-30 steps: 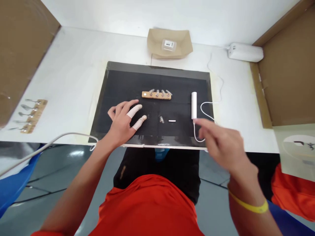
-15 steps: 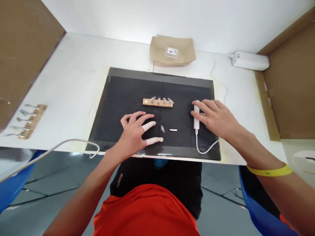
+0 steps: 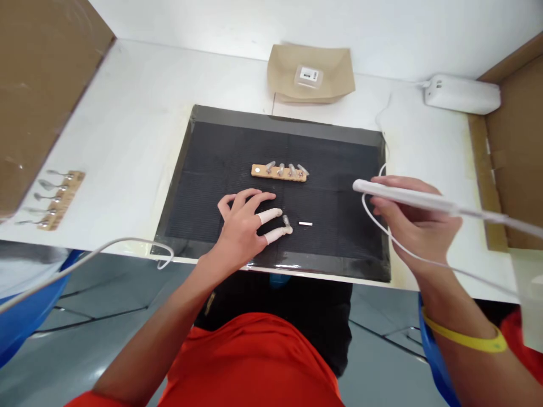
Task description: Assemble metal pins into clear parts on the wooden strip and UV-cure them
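Observation:
My right hand (image 3: 413,223) is closed round a white pen-shaped tool (image 3: 403,195) with a white cord (image 3: 377,223) and holds it above the right side of the black mat (image 3: 237,141). My left hand (image 3: 246,223) rests on the mat with white finger cots on its thumb and index finger, and those two tips pinch a small metal part (image 3: 286,220). A short white piece (image 3: 305,224) lies just right of them. A little wooden strip (image 3: 279,171) carrying several metal parts sits farther back on the mat.
A brown paper tray (image 3: 311,73) with a small clear packet stands behind the mat. A white adapter box (image 3: 462,93) lies at the back right. Cardboard panels stand at both sides. Another wooden strip with metal pieces (image 3: 55,199) lies at the left. A grey cable (image 3: 106,249) hangs off the table's front edge.
My right hand reached the white tool on the mat, gripped it and lifted it off. My left hand slid right and closed its covered fingertips on the small metal part.

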Tool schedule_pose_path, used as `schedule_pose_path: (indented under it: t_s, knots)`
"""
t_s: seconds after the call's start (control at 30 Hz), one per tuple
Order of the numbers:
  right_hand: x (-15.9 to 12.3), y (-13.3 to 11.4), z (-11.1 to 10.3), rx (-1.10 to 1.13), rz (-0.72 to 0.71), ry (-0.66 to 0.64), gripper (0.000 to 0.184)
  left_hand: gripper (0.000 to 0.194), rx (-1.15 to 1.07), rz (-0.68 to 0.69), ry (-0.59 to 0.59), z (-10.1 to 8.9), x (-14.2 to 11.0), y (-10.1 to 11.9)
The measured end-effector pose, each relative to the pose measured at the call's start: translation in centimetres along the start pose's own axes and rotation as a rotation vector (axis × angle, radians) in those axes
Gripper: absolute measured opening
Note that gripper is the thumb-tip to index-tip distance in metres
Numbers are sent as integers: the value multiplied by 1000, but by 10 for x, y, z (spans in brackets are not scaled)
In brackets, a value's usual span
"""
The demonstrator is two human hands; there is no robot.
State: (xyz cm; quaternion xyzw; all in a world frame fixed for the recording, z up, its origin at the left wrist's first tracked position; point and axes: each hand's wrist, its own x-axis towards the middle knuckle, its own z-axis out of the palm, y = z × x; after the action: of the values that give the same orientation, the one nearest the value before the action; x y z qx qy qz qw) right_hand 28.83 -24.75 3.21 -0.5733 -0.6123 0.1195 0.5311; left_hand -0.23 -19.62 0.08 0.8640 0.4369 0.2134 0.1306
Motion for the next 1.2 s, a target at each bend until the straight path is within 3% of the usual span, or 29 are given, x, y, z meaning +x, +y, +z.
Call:
schedule_pose_path:
  t_s: [0.1, 0.23, 0.3, 0.47, 0.6, 0.7, 0.87, 1.07, 1.2]
  knots:
    - [-14, -14, 12, 286, 222, 108, 27, 20, -9, -36, 12, 1, 1, 5]
    - [-24, -16, 18, 280, 248, 160, 27, 17, -18, -70, 2, 2, 1, 8]
    - [-26, -12, 17, 135, 187, 127, 28, 17, -20, -67, 2, 2, 1, 7]
    - [-18, -7, 4, -325, -134, 9, 35, 18, -21, -44, -15, 1, 3, 4]
    - [-13, -8, -4, -432, -158, 50, 35, 16, -31, -51, -26, 0, 3, 4]
    - [-19, -7, -7, -309, -68, 30, 35, 15, -24, -48, -21, 0, 4, 5]
    - [-29, -7, -5, 6, 281, -15, 29, 15, -16, -28, -16, -1, 3, 5]
    - [-21, -18, -7, -20, 199, -111, 26, 15, 2, 5, -31, -2, 4, 1]
    - [-12, -12, -9, -58, 120, -220, 26, 15, 9, 20, -48, -3, 4, 0]
